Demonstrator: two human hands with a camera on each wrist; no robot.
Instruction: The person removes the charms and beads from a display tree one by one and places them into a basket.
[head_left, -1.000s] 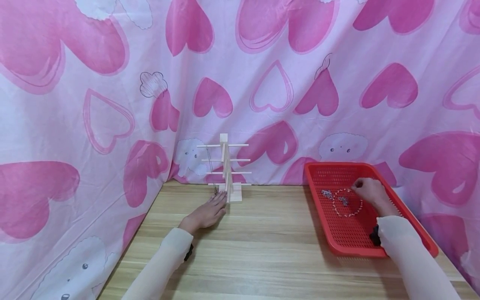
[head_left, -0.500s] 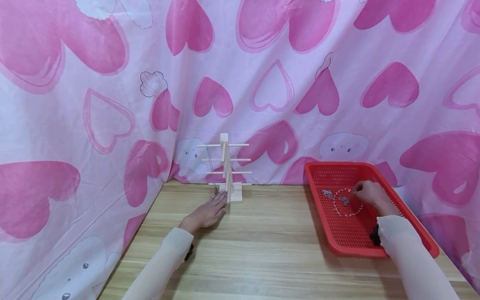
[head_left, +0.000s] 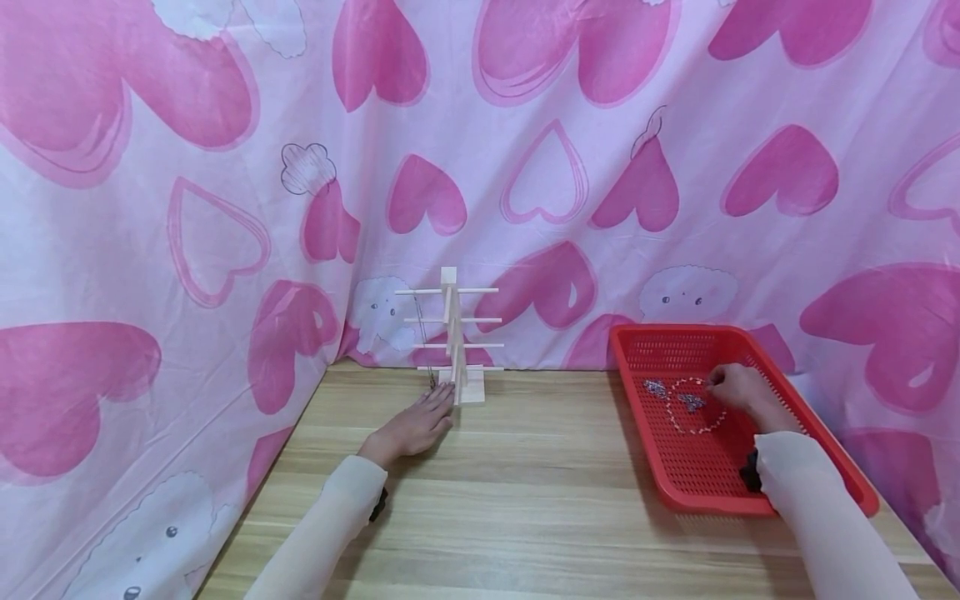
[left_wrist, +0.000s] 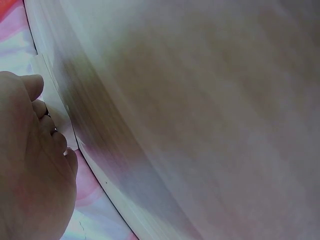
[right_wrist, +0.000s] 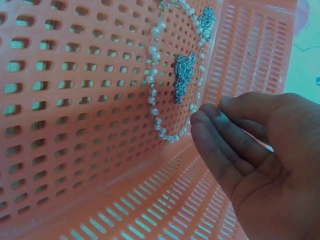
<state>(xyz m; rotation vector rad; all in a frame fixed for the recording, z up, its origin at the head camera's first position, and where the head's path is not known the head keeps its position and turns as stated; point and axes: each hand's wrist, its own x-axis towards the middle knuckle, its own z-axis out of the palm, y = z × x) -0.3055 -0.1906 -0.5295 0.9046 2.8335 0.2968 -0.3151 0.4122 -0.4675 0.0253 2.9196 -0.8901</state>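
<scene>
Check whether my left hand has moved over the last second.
No: in the head view, your left hand shows no visible shift in any direction relative to the wooden stand.

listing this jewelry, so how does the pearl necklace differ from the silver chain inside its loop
The pearl necklace is strung with white beads, while the silver chain shows small linked rings. The pearl necklace is spread into a wide loop; the silver chain is bunched in a small, narrow heap. Both are in the red basket.

Even light, soft shadows, dim hazy left wrist view
</scene>
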